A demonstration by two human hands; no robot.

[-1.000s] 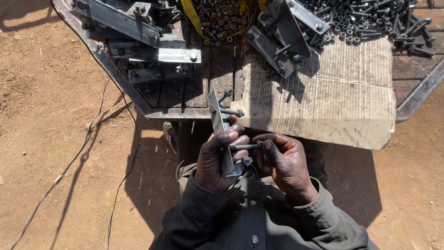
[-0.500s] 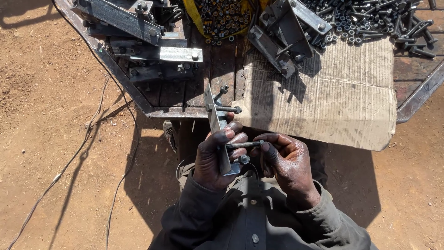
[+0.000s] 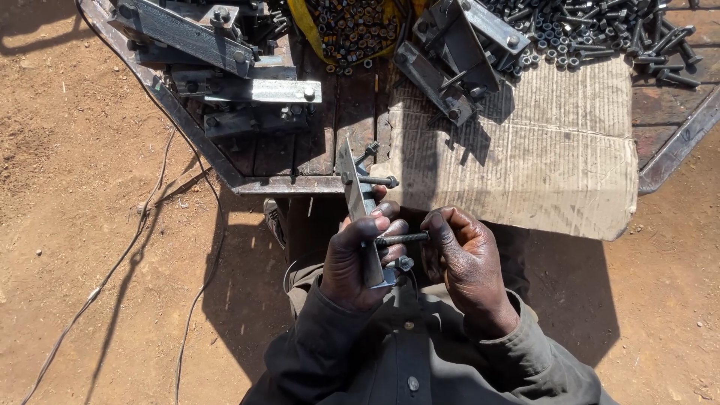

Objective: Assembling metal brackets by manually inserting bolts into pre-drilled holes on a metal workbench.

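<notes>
Head view: outdoor yard, bare reddish dirt ground [image 3: 82, 225], dark workbench [image 3: 330, 142] at top. Cardboard sheet [image 3: 525, 157] drapes bench's near edge; bolt pile [image 3: 600, 34] at far right corner. Left hand [image 3: 360, 259] clenched around grey steel bracket [image 3: 356, 195], upright off near edge, bolts through it. Right hand [image 3: 465, 259] pinches bolt [image 3: 401, 238].

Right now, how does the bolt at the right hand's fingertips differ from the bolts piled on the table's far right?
The bolt lies crosswise through the metal strip that the left hand grips, its end pinched by the right hand; the piled bolts lie loose on the table. It is single; they are many, pointing every way. All look like dark steel.
</notes>
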